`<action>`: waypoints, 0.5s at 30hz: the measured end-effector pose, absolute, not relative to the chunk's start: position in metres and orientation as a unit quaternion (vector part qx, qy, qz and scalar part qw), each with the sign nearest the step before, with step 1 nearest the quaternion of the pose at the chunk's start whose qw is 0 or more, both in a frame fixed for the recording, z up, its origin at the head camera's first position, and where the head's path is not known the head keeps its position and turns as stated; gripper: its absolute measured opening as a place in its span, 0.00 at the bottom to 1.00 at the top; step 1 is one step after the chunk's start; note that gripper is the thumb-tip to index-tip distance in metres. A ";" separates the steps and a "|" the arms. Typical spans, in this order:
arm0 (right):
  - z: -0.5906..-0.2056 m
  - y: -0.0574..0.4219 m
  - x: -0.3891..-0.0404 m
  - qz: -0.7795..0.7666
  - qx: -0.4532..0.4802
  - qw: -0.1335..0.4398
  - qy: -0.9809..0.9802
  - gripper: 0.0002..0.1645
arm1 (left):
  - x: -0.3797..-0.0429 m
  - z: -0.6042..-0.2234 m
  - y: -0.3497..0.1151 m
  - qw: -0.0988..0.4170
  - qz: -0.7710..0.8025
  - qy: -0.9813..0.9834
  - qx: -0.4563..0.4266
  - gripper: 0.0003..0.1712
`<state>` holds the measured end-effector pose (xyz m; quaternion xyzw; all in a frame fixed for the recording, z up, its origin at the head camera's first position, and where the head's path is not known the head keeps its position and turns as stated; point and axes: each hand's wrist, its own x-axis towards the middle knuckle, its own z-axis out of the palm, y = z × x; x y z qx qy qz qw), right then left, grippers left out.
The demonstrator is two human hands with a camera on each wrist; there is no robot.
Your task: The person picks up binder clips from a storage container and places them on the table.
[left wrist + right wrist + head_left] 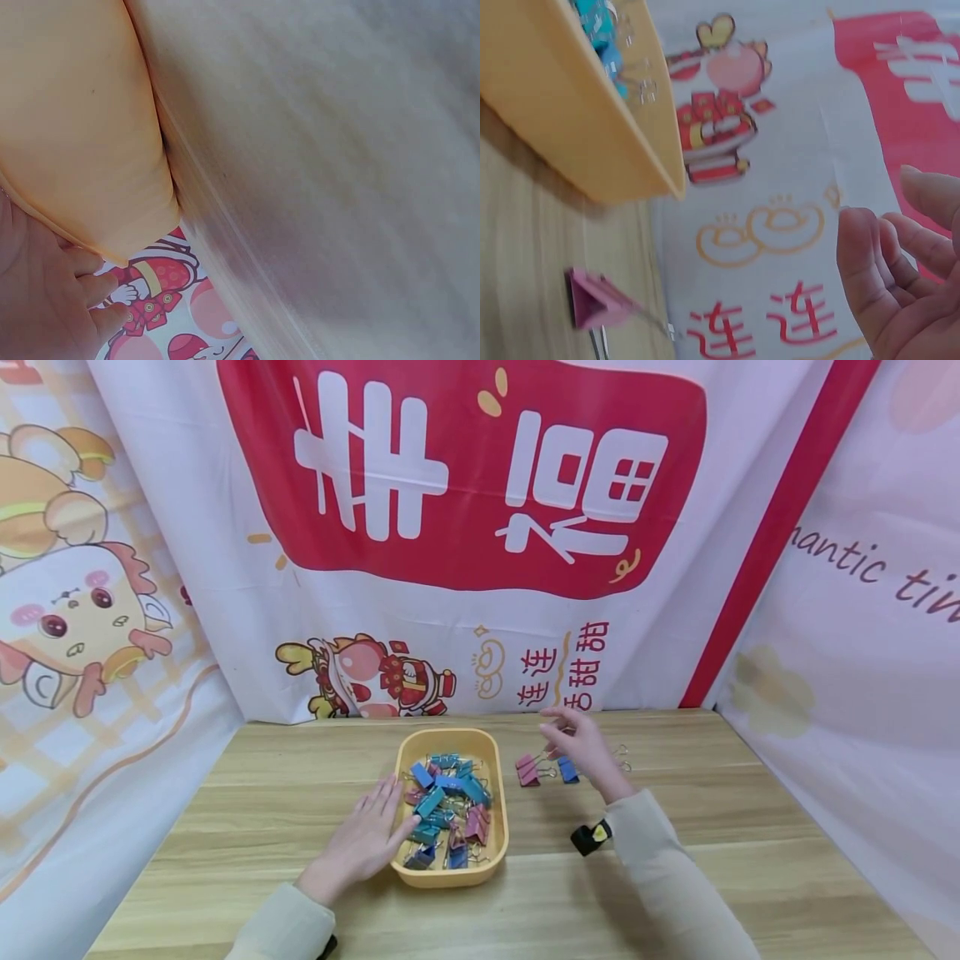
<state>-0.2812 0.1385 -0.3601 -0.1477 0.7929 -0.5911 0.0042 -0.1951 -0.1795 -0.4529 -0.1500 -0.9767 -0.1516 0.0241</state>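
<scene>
A yellow plastic bin point(450, 878) on the table holds a heap of binder clips point(431, 802) in teal, blue and pink. My left hand point(363, 835) rests against the bin's left side, fingers straight and the thumb at its rim. In the left wrist view the fingers of that hand point(45, 292) lie along the yellow wall. To the right of the bin, my right hand point(588, 750) hovers over the table with loosely bent fingers and nothing between them. Below and beside it lie pink binder clips point(528, 771) and a blue binder clip point(568, 769); the hand hides part of this group.
A wooden table point(315, 777) carries everything. Behind it hangs a white cloth point(465, 610) with a red printed panel, and printed cloths close off both sides. A black wrist device point(591, 837) is strapped at the right sleeve.
</scene>
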 end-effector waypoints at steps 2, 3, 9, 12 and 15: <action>-0.359 0.131 -0.277 -0.588 -0.163 0.014 0.792 0.20 | -0.195 -0.453 -0.180 0.024 -0.149 -0.977 -0.150 0.40; -0.361 0.128 -0.276 -0.584 -0.171 0.018 0.793 0.20 | -0.195 -0.453 -0.180 0.024 -0.149 -0.977 -0.151 0.40; -0.384 0.114 -0.281 -0.550 -0.188 0.040 0.813 0.18 | -0.195 -0.453 -0.180 0.023 -0.150 -0.976 -0.154 0.42; -0.391 0.107 -0.279 -0.537 -0.189 0.056 0.820 0.18 | -0.195 -0.453 -0.180 0.023 -0.150 -0.976 -0.154 0.43; -0.394 0.101 -0.275 -0.536 -0.206 0.081 0.815 0.19 | -0.195 -0.453 -0.180 0.024 -0.150 -0.977 -0.152 0.42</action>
